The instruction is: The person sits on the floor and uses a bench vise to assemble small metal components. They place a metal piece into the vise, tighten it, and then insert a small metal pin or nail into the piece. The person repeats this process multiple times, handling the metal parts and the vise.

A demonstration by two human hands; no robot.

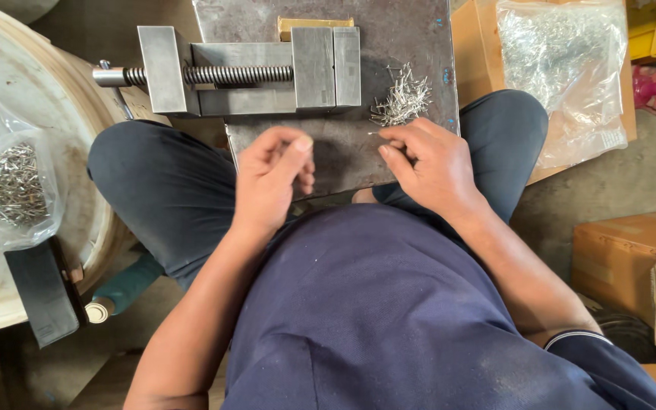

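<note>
Nearest the camera is the person's navy shirt point(389, 304), with dark trousers point(161, 190) over knees spread to either side. Just beyond, the left hand point(271, 178) hovers over the near edge of the grey steel plate point(411, 45) that serves as a bench, its fingers curled loosely inward with thumb against the fingertips; whether anything small is pinched there cannot be told. At 3 o'clock from it, the right hand point(423, 163) rests on the plate, thumb and forefinger pinched on a thin metal pin point(374, 134) that points toward 9 o'clock. Just beyond the right hand, at about 12 o'clock, lies a small heap of metal pins point(402, 100), touching the plate. Farther back sits a steel machine vise point(244, 72), its screw running out toward 9 o'clock and its jaws together. Far left, a clear bag of metal pieces point(9, 182) lies on a round white surface point(77, 114); far right, another clear bag point(571, 68) rests on a cardboard box point(472, 45).
</note>
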